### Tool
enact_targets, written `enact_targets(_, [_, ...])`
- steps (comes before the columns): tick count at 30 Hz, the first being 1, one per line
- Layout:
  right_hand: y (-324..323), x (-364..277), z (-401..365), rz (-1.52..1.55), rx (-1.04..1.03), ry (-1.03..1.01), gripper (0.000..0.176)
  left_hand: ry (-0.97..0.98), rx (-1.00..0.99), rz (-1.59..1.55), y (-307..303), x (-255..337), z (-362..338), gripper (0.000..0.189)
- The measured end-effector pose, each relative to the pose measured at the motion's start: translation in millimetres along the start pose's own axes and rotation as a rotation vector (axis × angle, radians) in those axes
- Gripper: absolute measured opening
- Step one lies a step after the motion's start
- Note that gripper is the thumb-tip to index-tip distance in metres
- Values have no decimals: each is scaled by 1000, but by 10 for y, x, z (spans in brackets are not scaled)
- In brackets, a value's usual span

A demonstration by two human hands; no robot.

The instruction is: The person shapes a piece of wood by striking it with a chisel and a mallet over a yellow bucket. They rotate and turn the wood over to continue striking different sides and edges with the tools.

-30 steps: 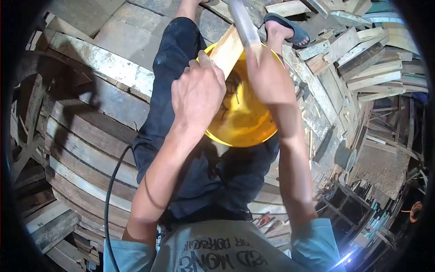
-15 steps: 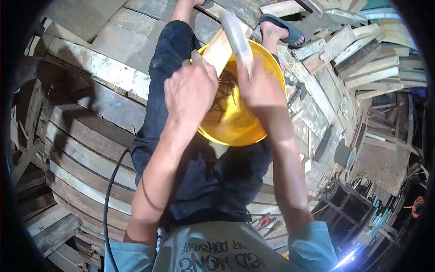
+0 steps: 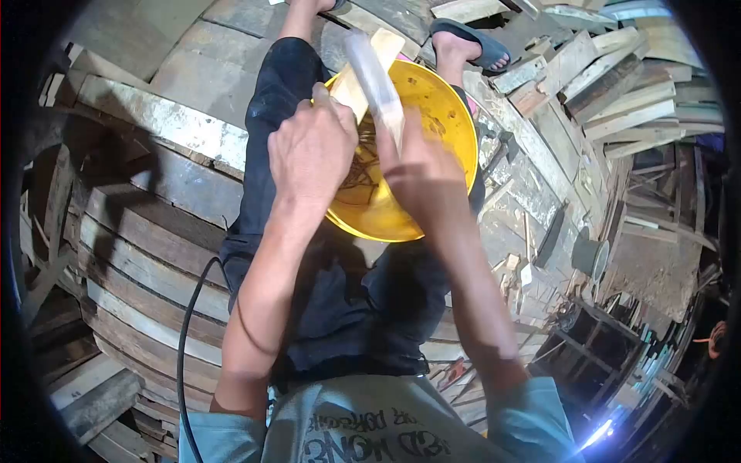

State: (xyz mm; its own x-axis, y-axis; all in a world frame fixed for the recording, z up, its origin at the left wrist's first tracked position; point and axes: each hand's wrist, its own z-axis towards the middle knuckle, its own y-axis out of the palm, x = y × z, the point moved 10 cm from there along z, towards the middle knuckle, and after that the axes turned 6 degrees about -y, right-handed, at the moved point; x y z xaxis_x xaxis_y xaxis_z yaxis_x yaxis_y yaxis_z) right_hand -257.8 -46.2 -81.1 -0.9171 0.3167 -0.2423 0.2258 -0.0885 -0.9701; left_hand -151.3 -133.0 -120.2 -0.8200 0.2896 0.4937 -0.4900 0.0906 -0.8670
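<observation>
My left hand (image 3: 312,150) is closed around the lower end of a pale wooden piece (image 3: 349,94), which slants up and away over a yellow bucket (image 3: 446,116). My right hand (image 3: 428,174), smeared by motion, grips the wooden handle of a broad-bladed knife (image 3: 370,73). The blade is blurred and overlaps the wood in this view, its tip pointing away from me. Thin brown pieces (image 3: 359,174) lie inside the bucket, partly hidden by my hands. The bucket stands between my legs.
Stacked planks (image 3: 158,255) fill the left side. Cut boards (image 3: 617,100) are heaped at the far right, beyond a sandalled foot (image 3: 463,50). Wood scraps (image 3: 525,274) litter the floor on the right. A black cable (image 3: 185,339) runs beside my left arm.
My right hand and the knife have moved left and slightly toward me, along the wood. My left hand and the wooden piece have shifted a little left, and the whole view has shifted slightly.
</observation>
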Motion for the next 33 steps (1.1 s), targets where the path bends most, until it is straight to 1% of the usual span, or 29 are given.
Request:
enact_targets(1, [103, 59, -322, -4, -60, 30, 33, -6, 1, 5, 3, 0, -36, 41])
enact_targets(2, [100, 68, -555, 116, -61, 85, 35, -94, -115, -41, 65, -46, -53, 42])
enact_targets(5, [149, 123, -500, 101, -48, 27, 34, -7, 10, 16, 5, 34, -144, 42])
enact_targets(6, [78, 71, -226, 53, -106, 129, 40, -10, -5, -5, 9, 43, -173, 42])
enact_targets(7, [186, 174, 132, 101, -131, 146, 44, -7, -20, -4, 21, 45, -184, 42])
enact_targets(8, [155, 140, 420, 72, -86, 91, 48, -3, -26, -2, 31, 37, -163, 41])
enact_targets(9, [137, 101, 590, 84, -65, 55, 48, -5, -31, 2, 21, 26, -132, 40])
enact_targets(11, [129, -1, 760, 103, -51, -23, 47, -16, -52, -14, 5, -5, -70, 37])
enact_targets(12, [140, 31, 643, 95, -100, 27, 50, -7, -51, -24, 10, -17, -59, 37])
enact_targets(14, [106, 111, 170, -14, -113, 83, 41, 8, -35, -43, 11, -19, -25, 37])
enact_targets(15, [-72, 2, -257, -29, 64, -34, 36, 4, -29, -40, 11, -22, -23, 37])
enact_targets(16, [57, 149, -579, 63, -59, 42, 32, -1, -31, -33, 16, -15, -48, 38])
enact_targets(19, [40, 133, -677, 127, -111, 90, 33, -6, -8, -27, 14, -2, -149, 40])
enact_targets(20, [44, 105, -456, 94, -158, 128, 38, 1, -9, -21, 15, 19, -177, 40])
enact_targets(22, [130, 86, 218, 97, -1, 29, 42, 6, 16, -35, 4, 35, -184, 38])
enact_targets(23, [148, 42, 507, 124, -71, 41, 43, 12, -12, -33, 8, 30, -140, 38])
enact_targets(24, [114, -22, 698, 202, -55, -12, 52, 12, -36, -30, 13, 14, -70, 37])
enact_targets(26, [134, -45, 606, 186, -96, 18, 52, 8, -108, -17, 43, -43, 12, 35])
enact_targets(27, [132, -41, 541, 167, -112, 28, 52, -5, -94, -33, 19, -45, 24, 35])
enact_targets(28, [106, 4, 344, 67, -59, 33, 40, -20, -77, -50, 12, -41, 19, 35])
enact_targets(29, [89, 38, 70, 22, -115, 90, 38, -41, -63, -64, 10, -53, 20, 34])
enact_targets(30, [-68, -79, -333, -85, 93, -85, 36, -53, -58, -53, 17, -57, 5, 36])
enact_targets(32, [40, 48, -725, 87, -81, 84, 33, -43, -41, -59, 21, -22, -109, 38])
enact_targets(33, [33, 2, -659, 40, -65, 52, 34, -28, -24, -60, 4, -3, -126, 39])
